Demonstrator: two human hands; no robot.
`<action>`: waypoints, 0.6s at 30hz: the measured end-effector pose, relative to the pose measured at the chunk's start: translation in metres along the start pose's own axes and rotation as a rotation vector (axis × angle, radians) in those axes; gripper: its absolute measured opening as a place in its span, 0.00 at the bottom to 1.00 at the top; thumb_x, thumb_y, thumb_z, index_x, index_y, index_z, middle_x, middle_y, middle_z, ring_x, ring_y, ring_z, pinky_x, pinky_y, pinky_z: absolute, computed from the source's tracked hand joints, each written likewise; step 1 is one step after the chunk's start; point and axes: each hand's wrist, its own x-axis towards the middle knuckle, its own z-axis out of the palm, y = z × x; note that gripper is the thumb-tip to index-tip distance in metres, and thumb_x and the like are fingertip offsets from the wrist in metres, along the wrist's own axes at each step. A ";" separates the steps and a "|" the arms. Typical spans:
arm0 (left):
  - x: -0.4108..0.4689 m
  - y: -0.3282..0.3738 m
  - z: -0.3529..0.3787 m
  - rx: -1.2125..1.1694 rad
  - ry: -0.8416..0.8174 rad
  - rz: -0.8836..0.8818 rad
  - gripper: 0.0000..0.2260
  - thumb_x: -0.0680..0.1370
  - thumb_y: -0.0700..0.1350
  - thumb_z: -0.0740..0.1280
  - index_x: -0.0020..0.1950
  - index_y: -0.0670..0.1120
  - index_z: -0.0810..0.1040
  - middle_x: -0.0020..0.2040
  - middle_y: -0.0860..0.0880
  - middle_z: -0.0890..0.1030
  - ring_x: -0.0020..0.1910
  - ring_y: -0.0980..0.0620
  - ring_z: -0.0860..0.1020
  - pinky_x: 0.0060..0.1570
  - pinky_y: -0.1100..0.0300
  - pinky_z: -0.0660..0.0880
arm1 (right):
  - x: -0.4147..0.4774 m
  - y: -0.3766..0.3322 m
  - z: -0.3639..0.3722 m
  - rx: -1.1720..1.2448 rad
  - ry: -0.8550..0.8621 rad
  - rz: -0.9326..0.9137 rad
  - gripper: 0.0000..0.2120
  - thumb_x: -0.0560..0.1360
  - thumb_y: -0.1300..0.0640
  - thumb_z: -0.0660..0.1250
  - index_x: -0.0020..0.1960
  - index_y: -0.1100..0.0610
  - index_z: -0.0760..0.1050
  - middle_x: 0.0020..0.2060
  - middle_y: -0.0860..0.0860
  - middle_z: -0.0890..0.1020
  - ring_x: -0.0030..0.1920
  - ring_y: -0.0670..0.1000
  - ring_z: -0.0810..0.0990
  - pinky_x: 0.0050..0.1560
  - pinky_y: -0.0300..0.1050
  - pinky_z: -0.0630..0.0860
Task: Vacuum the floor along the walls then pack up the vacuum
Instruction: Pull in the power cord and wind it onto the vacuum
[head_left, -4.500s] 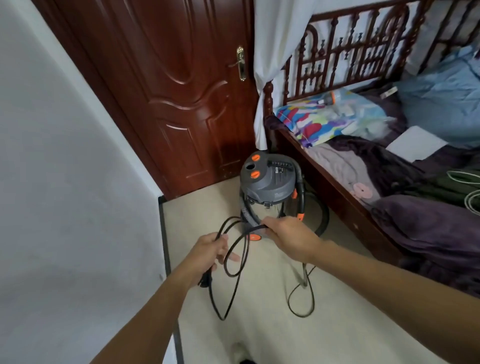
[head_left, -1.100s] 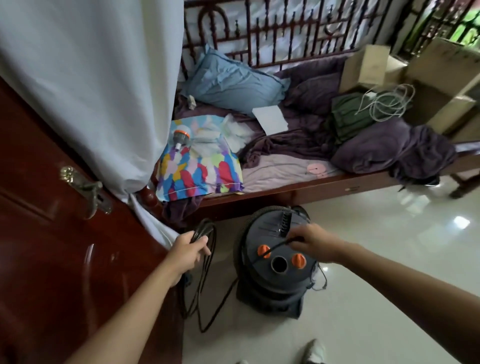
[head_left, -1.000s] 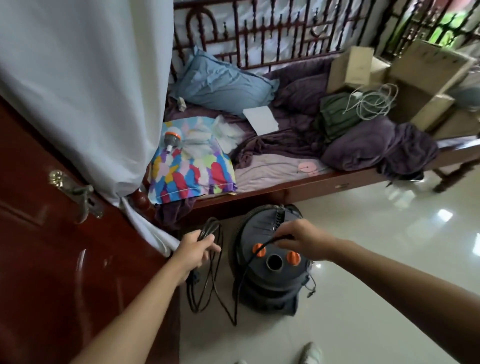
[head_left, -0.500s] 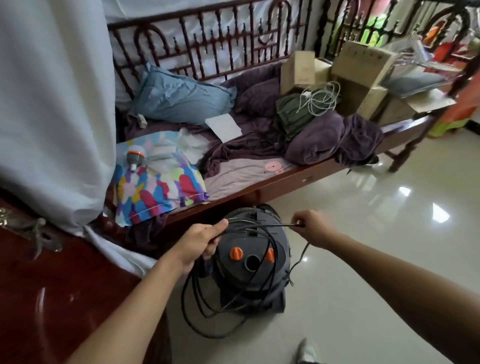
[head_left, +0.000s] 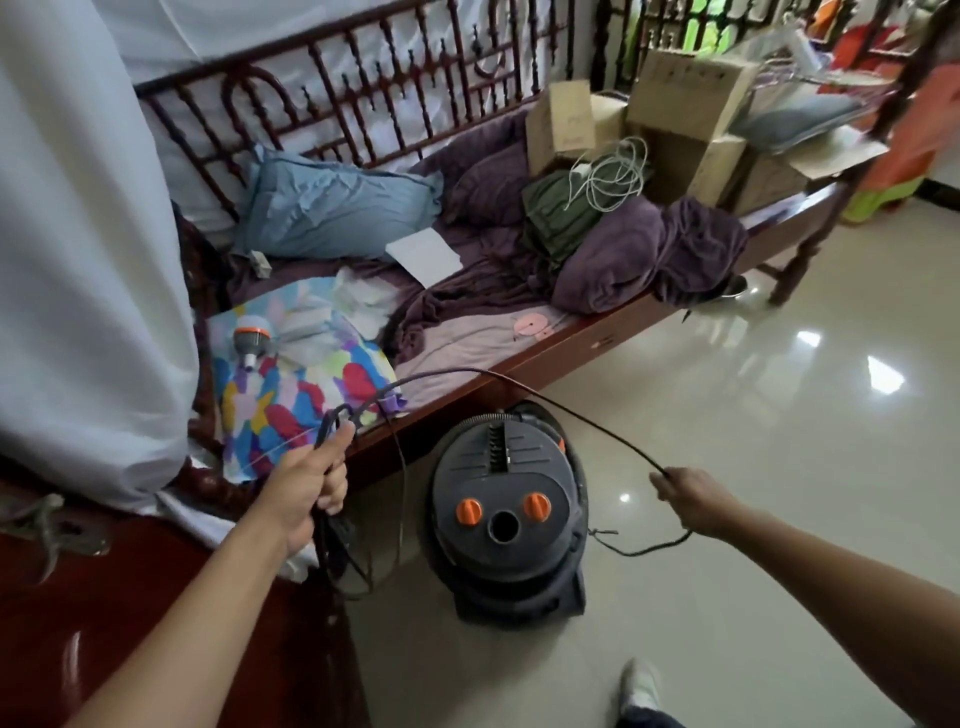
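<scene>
A grey canister vacuum (head_left: 506, 514) with two orange knobs stands on the glossy floor beside the bed. Its black power cord (head_left: 540, 402) arches above the canister between my hands. My left hand (head_left: 314, 480) is shut on several gathered loops of the cord, which hang down to the left of the vacuum. My right hand (head_left: 685, 493) is shut on the cord out to the right of the canister; a loose end curls down below that hand.
A wooden bed (head_left: 613, 338) piled with bedding, a blue pillow (head_left: 332, 208) and cardboard boxes (head_left: 691, 98) runs behind the vacuum. A dark red door (head_left: 130, 623) and a white curtain (head_left: 78, 260) are at my left. My shoe (head_left: 641, 686) shows on the floor.
My right hand has pulled the cord away to the right, stretching it into a wide arc over the vacuum. My left hand has risen with the loops. My view has shifted right.
</scene>
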 end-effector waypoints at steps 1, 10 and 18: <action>0.004 -0.002 0.007 0.024 0.001 -0.001 0.21 0.77 0.54 0.66 0.30 0.50 0.61 0.20 0.53 0.57 0.18 0.54 0.57 0.22 0.65 0.57 | -0.006 -0.017 0.002 -0.067 -0.038 -0.069 0.17 0.83 0.46 0.54 0.46 0.56 0.74 0.46 0.59 0.82 0.49 0.60 0.80 0.48 0.49 0.73; 0.005 -0.029 0.050 0.145 -0.099 -0.015 0.06 0.82 0.42 0.61 0.45 0.43 0.69 0.37 0.40 0.84 0.19 0.55 0.64 0.20 0.64 0.59 | -0.076 -0.135 0.006 -0.143 -0.069 -0.719 0.12 0.83 0.46 0.58 0.50 0.54 0.72 0.36 0.54 0.77 0.35 0.51 0.70 0.38 0.47 0.64; 0.000 -0.076 0.087 0.301 -0.376 -0.147 0.13 0.81 0.48 0.62 0.52 0.37 0.75 0.27 0.49 0.76 0.22 0.55 0.64 0.20 0.64 0.59 | -0.057 -0.129 -0.003 0.073 0.070 -0.647 0.15 0.78 0.45 0.66 0.40 0.53 0.70 0.28 0.47 0.70 0.30 0.48 0.68 0.33 0.43 0.64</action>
